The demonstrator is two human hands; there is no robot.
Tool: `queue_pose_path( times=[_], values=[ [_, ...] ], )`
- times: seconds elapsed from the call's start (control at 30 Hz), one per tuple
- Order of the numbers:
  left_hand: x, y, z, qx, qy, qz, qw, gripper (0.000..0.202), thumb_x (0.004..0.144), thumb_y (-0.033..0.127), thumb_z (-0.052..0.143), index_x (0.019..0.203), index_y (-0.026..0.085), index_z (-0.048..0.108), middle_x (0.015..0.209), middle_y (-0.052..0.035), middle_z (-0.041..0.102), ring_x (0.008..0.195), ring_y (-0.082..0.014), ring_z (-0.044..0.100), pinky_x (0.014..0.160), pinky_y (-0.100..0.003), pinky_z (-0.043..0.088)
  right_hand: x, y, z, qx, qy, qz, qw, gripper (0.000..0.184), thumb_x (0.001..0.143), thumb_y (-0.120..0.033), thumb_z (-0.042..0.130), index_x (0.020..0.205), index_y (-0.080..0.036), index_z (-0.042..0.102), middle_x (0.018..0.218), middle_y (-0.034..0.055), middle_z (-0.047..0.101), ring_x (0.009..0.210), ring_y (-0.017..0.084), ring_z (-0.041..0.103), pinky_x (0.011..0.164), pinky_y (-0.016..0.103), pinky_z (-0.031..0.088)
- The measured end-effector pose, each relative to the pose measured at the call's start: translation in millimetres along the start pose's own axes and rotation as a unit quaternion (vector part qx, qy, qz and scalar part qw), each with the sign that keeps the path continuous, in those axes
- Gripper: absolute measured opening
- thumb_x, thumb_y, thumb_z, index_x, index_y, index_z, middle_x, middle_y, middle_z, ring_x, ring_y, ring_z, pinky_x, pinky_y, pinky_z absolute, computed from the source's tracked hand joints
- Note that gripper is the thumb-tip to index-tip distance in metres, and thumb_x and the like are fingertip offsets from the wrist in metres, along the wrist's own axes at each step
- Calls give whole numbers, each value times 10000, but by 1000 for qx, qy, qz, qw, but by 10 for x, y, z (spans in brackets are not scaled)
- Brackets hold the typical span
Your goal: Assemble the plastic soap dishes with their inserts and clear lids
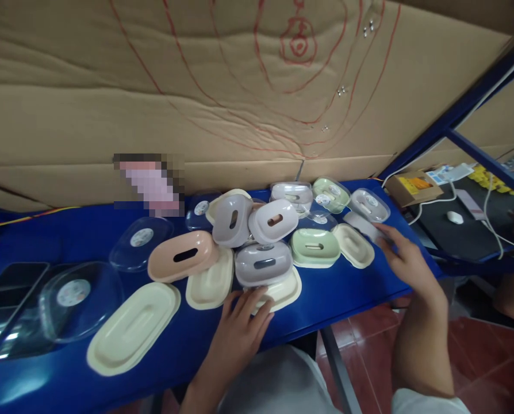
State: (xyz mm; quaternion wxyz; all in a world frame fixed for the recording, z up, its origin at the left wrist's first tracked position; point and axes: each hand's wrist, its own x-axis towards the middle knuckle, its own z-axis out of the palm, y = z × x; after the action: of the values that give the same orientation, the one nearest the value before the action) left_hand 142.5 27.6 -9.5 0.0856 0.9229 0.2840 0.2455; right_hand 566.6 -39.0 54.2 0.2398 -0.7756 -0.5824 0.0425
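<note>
My left hand (248, 313), fingers spread, touches the front edge of a cream oval base (285, 292). Just behind it a grey tissue box cover (263, 264) with a slot lies partly over that base. With closed fingers my right hand (401, 253) grips a pale grey plastic piece (364, 225), seen nearly edge-on. Beside that piece are another cream base (355, 246) and a clear lid (369, 205) with a round sticker. A green tissue box cover (315, 247) sits between my hands. More covers, one peach (183, 256) and one light grey (274, 221), lie to the left.
Several clear lids and a long cream base (134, 328) lie on the blue table (326, 293). Cardboard (218, 115) with red lines stands behind. At right, past a blue frame, are a mouse (454, 217), a small carton (413, 187) and another person's arm (513, 299).
</note>
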Motion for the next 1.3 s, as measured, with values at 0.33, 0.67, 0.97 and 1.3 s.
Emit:
queue_pose_path(
  times=[0.33,0.67,0.97,1.3],
  values=[
    [-6,-11,-8,29,-1,17,999,203,1054,203,572,1174,221,734,1306,-113,735,1145,-268,700,1057,-455,447,1272,-344,464,-5,18,-133,991,413,1098,-421,412,1419,-260,615,1524,101,626,1469,295,529,1242,560,377],
    [-82,-49,63,13,-12,0,1000,301,1007,106,545,1240,220,698,1350,-118,715,1189,-276,682,1072,-468,446,1632,314,485,-87,-145,-61,984,697,950,-517,654,1573,-244,499,1625,159,518,1524,414,455,1252,699,285],
    [-64,-42,59,-11,-17,-7,1000,291,1018,105,541,1239,219,691,1360,-111,706,1199,-272,667,1095,-477,416,1454,31,525,2,-31,-84,996,658,990,-547,590,1561,-232,509,1599,152,547,1453,376,548,1205,599,439],
    [-68,-36,72,9,-22,7,1000,261,1029,123,526,1225,197,682,1357,-123,690,1209,-284,657,1074,-492,430,1514,-404,656,49,0,-134,990,662,1079,-639,376,1599,-240,467,1640,119,514,1507,317,498,1251,509,397]
  ],
)
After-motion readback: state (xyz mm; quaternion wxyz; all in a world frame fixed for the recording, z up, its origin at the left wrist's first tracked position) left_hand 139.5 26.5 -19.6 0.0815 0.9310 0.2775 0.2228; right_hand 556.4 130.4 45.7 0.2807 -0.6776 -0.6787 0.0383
